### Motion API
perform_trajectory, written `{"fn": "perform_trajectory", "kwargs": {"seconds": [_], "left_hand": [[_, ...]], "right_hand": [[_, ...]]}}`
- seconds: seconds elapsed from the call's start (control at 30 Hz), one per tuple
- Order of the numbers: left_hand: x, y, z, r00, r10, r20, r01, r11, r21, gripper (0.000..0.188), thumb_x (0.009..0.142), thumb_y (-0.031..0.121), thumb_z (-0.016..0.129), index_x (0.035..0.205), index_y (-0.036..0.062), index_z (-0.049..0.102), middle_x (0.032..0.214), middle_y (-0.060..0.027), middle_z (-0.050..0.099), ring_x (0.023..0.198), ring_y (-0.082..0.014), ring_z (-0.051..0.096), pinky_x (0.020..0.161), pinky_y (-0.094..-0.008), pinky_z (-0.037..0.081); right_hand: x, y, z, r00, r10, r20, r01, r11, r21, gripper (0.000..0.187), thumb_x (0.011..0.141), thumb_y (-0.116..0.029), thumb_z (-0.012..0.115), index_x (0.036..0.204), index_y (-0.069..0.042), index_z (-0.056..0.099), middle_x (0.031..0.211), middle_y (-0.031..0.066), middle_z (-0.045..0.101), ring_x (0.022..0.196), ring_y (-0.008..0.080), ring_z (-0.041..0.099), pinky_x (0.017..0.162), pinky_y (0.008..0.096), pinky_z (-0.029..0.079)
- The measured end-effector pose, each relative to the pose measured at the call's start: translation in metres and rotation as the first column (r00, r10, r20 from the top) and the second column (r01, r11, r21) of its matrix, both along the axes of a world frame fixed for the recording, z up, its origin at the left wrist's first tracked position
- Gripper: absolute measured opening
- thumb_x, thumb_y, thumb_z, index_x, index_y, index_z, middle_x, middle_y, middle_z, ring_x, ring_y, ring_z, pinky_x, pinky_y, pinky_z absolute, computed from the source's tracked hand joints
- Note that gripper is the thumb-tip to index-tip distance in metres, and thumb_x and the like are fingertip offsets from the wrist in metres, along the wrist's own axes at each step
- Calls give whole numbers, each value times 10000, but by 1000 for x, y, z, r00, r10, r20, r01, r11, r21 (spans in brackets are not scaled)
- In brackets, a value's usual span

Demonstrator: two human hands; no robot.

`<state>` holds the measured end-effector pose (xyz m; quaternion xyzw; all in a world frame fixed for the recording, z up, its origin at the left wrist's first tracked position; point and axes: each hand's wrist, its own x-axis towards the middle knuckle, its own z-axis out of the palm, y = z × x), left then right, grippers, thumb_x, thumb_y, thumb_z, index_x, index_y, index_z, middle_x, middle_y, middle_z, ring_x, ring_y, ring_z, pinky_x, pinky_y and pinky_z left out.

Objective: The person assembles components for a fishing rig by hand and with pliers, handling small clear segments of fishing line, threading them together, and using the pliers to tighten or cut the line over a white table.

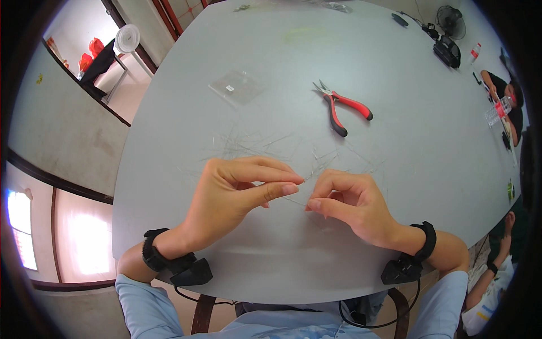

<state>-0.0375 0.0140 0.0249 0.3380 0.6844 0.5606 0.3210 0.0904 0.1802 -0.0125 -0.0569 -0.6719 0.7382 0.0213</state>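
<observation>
My left hand [237, 186] is closed in a pinch, thumb against the index finger. Something tiny and dark sits at those fingertips, too small to name. Close by on its right, my right hand [355, 206] pinches one end of a thin metal pin [294, 201], which slants up toward the left fingers. Just beyond both hands, several fine silvery pins [248, 146] lie loosely scattered. Farther off, red-and-black needle-nose pliers [339, 104] rest with their jaws apart. A small clear plastic bag [236, 88] with a white label lies flat to their left.
The grey table [169, 113] curves away to the far edge. At the far right are a black fan [451, 21], a black device [447, 52] and plastic bottles [499, 111]. Other people sit along the right side. Black wrist straps with boxes [191, 272] are on both my wrists.
</observation>
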Motion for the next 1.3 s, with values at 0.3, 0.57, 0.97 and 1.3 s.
{"fn": "perform_trajectory", "kwargs": {"seconds": [0.3,0.57,0.97,1.3], "left_hand": [[2,2,2,999,-29,16,29,999,-18,95,791,56,662,867,23,707,867,-82,643,715,-101,582,551,-212,482],[3,2,2,999,-19,39,20,999,-31,104,794,75,662,871,21,707,847,-94,658,690,-101,586,543,-218,490],[4,2,2,999,-28,44,30,999,-37,95,796,77,663,854,15,705,840,-90,660,706,-103,595,542,-218,494],[6,0,1,978,-179,105,194,967,-163,149,804,171,668,840,31,708,759,-22,669,662,-58,575,540,-202,476]], "right_hand": [[1,-1,-1,998,-5,-70,14,992,129,68,791,-68,621,748,-17,610,756,16,575,654,82,527,601,224,422],[2,-2,-1,999,12,-41,-8,995,100,74,784,-66,617,736,-12,602,747,22,569,664,86,531,621,228,430],[3,-1,1,994,40,-97,-16,973,232,74,794,-66,596,748,-8,594,769,21,579,684,79,534,619,229,426],[1,-3,6,974,-26,-227,68,982,178,87,836,-64,604,891,-31,663,825,30,624,697,71,545,614,205,420]]}}
